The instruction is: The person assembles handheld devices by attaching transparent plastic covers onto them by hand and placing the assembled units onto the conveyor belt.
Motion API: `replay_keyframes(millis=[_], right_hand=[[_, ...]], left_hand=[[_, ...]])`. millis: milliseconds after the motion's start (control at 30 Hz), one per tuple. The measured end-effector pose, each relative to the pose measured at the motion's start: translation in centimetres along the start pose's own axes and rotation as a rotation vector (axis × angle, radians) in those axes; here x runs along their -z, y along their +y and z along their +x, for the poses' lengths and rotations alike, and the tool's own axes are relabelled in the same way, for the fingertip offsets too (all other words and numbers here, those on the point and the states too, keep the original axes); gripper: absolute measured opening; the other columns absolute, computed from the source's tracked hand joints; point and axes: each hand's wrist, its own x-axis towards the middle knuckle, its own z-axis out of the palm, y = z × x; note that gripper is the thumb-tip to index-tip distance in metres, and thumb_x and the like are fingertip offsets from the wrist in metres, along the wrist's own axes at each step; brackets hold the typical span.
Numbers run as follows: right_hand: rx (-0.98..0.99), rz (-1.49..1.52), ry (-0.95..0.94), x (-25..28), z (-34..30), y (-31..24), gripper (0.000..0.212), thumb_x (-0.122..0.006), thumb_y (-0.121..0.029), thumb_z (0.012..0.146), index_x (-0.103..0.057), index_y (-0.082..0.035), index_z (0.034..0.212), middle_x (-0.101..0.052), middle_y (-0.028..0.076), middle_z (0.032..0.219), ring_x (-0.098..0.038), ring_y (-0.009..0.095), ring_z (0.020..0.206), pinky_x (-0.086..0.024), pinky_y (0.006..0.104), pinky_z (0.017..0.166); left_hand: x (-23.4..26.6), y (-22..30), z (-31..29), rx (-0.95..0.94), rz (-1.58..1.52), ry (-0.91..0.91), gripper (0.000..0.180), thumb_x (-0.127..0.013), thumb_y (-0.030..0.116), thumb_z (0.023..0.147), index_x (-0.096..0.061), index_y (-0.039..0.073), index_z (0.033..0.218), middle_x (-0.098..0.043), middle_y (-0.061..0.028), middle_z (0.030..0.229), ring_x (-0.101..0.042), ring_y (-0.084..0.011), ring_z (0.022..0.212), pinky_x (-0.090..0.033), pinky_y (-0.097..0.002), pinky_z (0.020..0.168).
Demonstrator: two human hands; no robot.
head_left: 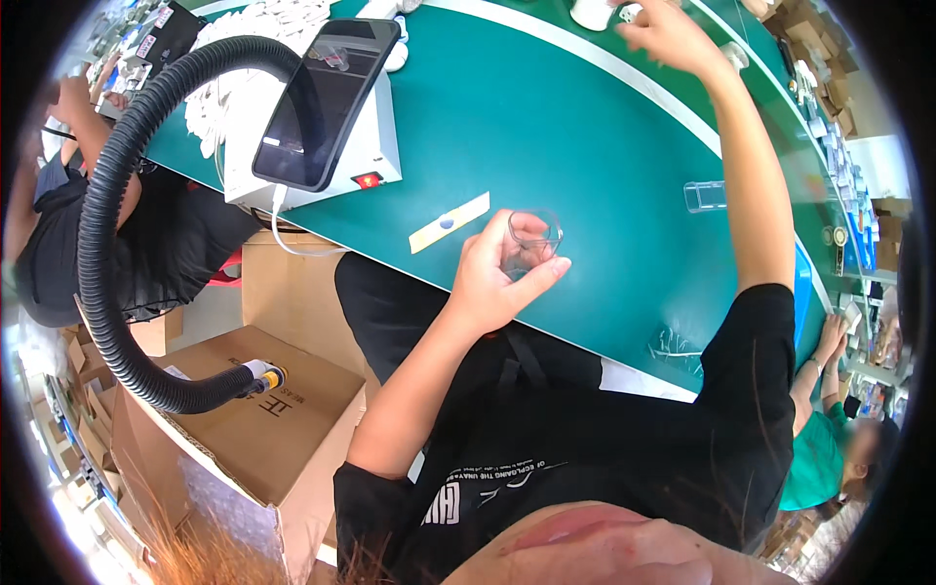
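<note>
My left hand (489,278) is closed around a short clear plastic cup (529,255), its round open rim facing up, just above the table's near edge. Far off at the upper right, my right hand (673,39) is stretched out, thumb and forefinger apart, close to a small white round container (592,14). Part of that hand touches the picture's top edge, and a small white thing shows between its fingers. Beside my left hand lies a pale yellow strip (448,223) with a blue spot. Another clear cylindrical piece (705,196) rests on its side under my right forearm.
A phone (327,102) leans on a white box-shaped device (385,146) with a red switch. A black ribbed hose (102,210) arches past a cardboard box (283,390). White parts (229,102) are heaped behind. Co-workers sit at left and right. Thin clear scraps (675,343) lie near the table edge.
</note>
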Motion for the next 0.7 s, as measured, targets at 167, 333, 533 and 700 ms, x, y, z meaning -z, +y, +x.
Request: replay_keyframes(millis=[167,333,533,700], right_hand=[[-0.201,-0.233,0.056,-4.3,6.2,7.0,0.059,-0.054,-0.008,0.082,-0.046,-0.008,0.141,-0.062,0.025,0.121,-0.062,0.037,0.111,-0.050,0.0445,0.093],[-0.243,-0.267,0.097,-5.7,7.2,6.9,0.049,-0.052,-0.007,0.085,-0.052,-0.010,0.133,-0.064,0.022,0.118,-0.062,0.036,0.111,-0.050,0.0442,0.091],[-0.350,0.323,0.229,-0.4,2.0,3.9,0.050,-0.070,-0.014,0.082,-0.054,-0.010,0.129,-0.066,0.023,0.115,-0.069,0.024,0.101,-0.053,0.0417,0.087],[-0.182,0.620,0.634,1.0,-2.9,7.5,0.047,-0.069,-0.039,0.090,-0.063,-0.001,0.118,-0.070,0.008,0.094,-0.064,0.012,0.082,-0.049,0.0278,0.074]], left_hand=[[0.0,0.1,-0.1,0.062,0.047,0.016,0.036,-0.075,0.006,0.082,-0.053,0.001,0.110,-0.064,-0.0063,0.093,-0.064,-0.0140,0.086,-0.053,-0.0311,0.080],[0.1,0.2,-0.2,0.041,0.068,0.060,0.034,-0.075,0.005,0.083,-0.053,0.000,0.108,-0.063,-0.0073,0.093,-0.063,-0.0134,0.086,-0.053,-0.0303,0.080],[0.4,0.0,-0.1,0.016,0.101,0.024,0.035,-0.074,0.006,0.084,-0.051,0.000,0.109,-0.064,-0.0073,0.092,-0.063,-0.0130,0.085,-0.053,-0.0291,0.078],[0.2,-0.4,-0.2,-0.013,0.086,0.037,0.033,-0.073,0.004,0.084,-0.051,-0.001,0.109,-0.064,-0.0071,0.092,-0.063,-0.0138,0.085,-0.052,-0.0296,0.077]])
